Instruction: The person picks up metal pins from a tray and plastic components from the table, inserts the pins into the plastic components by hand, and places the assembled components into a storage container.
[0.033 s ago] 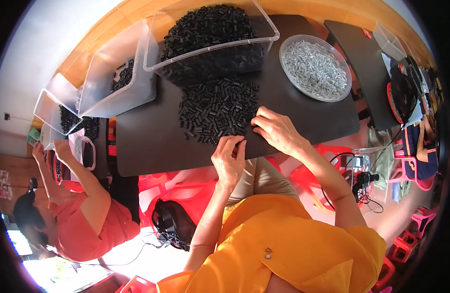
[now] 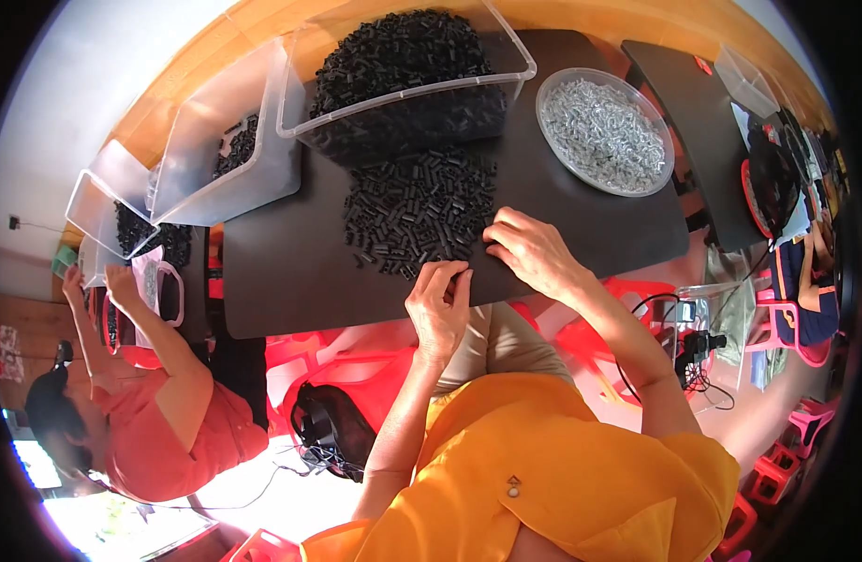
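A loose heap of small black tube-like pieces (image 2: pixel 417 215) lies on the dark table in front of me. At its near edge, my left hand (image 2: pixel 437 307) is closed, thumb and fingertips pinched together. Whatever may be between them is too small to make out. My right hand (image 2: pixel 532 251) is beside the heap's right edge, fingers bent inward and closed, with their tips partly hidden. Beyond the heap stands a clear plastic bin (image 2: pixel 407 98) filled with more black pieces. To the right, a round tray (image 2: pixel 672 155) holds many small, shiny, clear or silvery pieces.
Another clear bin (image 2: pixel 201 192) with some black pieces stands at the left of the table (image 2: pixel 290 295). A person in a red top (image 2: pixel 173 436) works at the left. Red plastic stools (image 2: pixel 351 375), a black bag (image 2: pixel 332 426) and cables are below. A second table (image 2: pixel 679 103) is at the right.
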Demonstrator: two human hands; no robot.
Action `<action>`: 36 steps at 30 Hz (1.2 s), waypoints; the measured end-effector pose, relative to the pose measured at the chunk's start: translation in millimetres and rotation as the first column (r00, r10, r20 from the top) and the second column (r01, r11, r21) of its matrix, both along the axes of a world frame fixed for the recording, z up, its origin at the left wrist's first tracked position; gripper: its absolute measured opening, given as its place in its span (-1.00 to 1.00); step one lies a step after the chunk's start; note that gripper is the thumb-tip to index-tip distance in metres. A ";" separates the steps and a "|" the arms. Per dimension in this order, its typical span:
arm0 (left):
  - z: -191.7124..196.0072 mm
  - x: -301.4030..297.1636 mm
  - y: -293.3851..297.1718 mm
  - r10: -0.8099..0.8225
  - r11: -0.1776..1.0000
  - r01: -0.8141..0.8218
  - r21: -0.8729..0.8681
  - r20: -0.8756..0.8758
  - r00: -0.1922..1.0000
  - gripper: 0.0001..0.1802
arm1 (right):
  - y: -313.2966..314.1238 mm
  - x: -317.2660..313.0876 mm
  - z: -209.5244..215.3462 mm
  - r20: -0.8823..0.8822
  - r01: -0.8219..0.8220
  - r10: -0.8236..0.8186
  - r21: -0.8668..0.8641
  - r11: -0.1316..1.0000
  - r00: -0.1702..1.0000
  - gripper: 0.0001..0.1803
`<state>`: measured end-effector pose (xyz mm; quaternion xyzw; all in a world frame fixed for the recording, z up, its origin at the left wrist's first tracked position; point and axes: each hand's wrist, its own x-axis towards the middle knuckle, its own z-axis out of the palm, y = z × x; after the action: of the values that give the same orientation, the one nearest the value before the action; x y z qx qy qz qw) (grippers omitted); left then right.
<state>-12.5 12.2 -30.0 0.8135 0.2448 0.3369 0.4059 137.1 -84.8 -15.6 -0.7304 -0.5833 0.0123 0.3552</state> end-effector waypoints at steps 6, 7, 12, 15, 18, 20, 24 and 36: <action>21.0 2.9 -3.5 -0.109 0.918 0.140 -0.372 0.102 0.989 -0.79 | -18.6 -17.3 15.5 -0.282 0.002 0.030 0.113 0.994 0.959 -0.82; 23.1 5.4 -4.6 -0.155 0.817 0.210 -0.538 0.147 0.977 -0.76 | -20.5 -20.4 18.6 -0.323 -0.005 0.050 0.138 0.990 0.945 -0.83; 18.2 14.1 -4.1 -0.324 0.606 0.358 -0.711 0.190 0.927 -0.77 | -32.1 -25.4 28.2 -0.316 0.003 0.023 0.080 0.997 0.948 -0.74; 17.2 14.9 -4.6 -0.387 0.629 0.374 -0.682 0.142 0.911 -0.80 | -39.1 -23.4 35.0 -0.282 -0.024 0.013 -0.037 0.999 0.959 -0.74; 11.0 15.7 -4.6 -0.399 0.623 0.363 -0.693 0.118 0.909 -0.84 | -42.5 -16.6 47.7 -0.320 -0.089 0.057 -0.086 0.992 0.946 -0.75; 11.3 16.0 -4.3 -0.368 0.581 0.360 -0.730 0.158 0.916 -0.85 | -41.4 8.3 53.2 -0.272 0.088 -0.090 -0.019 0.996 0.958 -0.82; 15.9 14.3 -1.5 -0.284 0.412 0.378 -0.829 0.277 0.918 -0.86 | -33.2 99.9 32.3 -0.011 0.464 -0.470 0.180 0.867 0.883 -0.93; 9.1 10.6 4.1 -0.165 0.087 0.520 -0.850 0.503 0.848 -0.82 | -23.3 164.9 0.0 0.215 0.543 -0.539 0.047 0.838 0.814 -0.92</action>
<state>-1.8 16.3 -20.8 0.3425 0.1408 0.1070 0.9227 302.0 -108.1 -15.6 -0.8656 -0.3871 -0.1651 0.2713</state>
